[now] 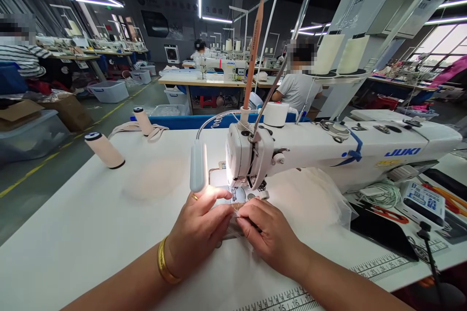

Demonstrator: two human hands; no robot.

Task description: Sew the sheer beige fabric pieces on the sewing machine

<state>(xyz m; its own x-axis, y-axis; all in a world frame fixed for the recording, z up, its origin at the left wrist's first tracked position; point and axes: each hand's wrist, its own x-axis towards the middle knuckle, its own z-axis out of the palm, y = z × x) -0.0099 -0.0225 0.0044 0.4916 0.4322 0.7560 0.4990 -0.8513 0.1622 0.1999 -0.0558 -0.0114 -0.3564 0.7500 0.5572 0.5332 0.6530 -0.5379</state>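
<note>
Well, the right hand (270, 235) pinches sheer fabric (238, 207) between its fingers, just below the sewing machine's head (246, 155); the left hand (199, 227) touches it too, though whether gripping I can't tell.

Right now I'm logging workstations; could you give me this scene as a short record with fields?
Left hand: at the sheer fabric, index finger near the presser foot; grip unclear
Right hand: fingertips pinching the fabric
Machine: white, marked JUKI
Lamp: lit, left of the presser foot
Pencil: tip up, atop the machine's head
Table spools: two, towards the left
Right side: white box, coiled cable
</note>
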